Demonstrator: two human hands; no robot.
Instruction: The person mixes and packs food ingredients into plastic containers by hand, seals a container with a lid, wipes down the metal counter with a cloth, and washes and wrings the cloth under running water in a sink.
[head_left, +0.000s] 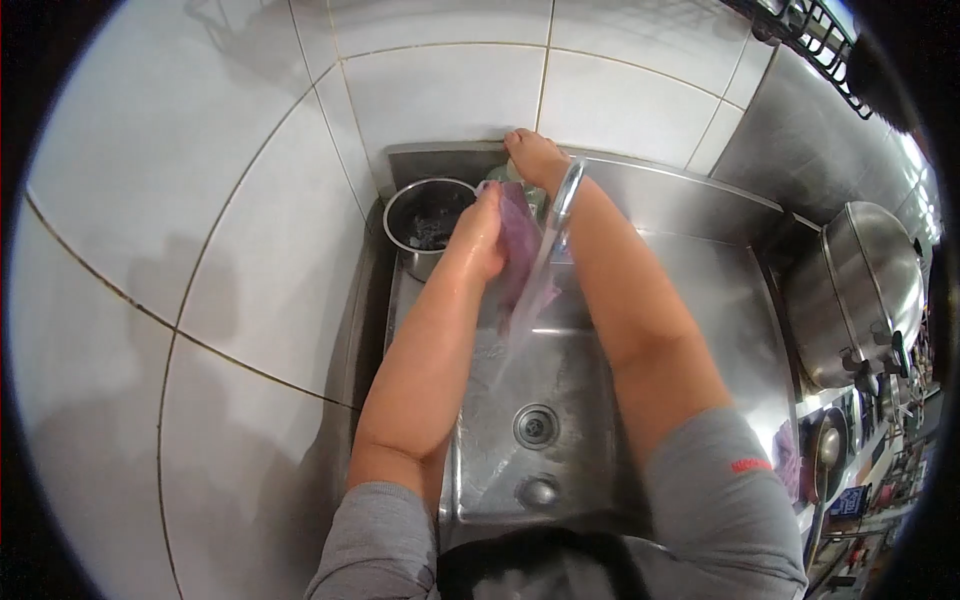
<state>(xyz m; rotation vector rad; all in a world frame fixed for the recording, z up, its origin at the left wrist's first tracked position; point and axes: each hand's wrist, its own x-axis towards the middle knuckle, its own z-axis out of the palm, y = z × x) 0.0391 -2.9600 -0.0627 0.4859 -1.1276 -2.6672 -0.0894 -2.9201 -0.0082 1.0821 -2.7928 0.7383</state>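
Observation:
My left hand point(484, 232) is closed around a wet purple cloth point(519, 235), which hangs down over the back of the sink point(480, 470). Beyond it, against the back ledge, my right hand point(537, 160) reaches with its fingers curled. A clear, greenish bottle point(535, 196) stands just below that hand, mostly hidden; whether the fingers grip its top, I cannot tell. The curved metal faucet point(569, 190) shows in front of my right forearm, and a stream of water point(530, 295) runs from it past the cloth into the sink.
A round steel pot point(418, 245) with dark, wet insides stands at the back left corner. White tiled walls point(440, 95) close off the left and back. To the right are a steel drainboard point(715, 290), a large lidded steel pot point(850, 295) and a pan point(825, 455) with a ladle.

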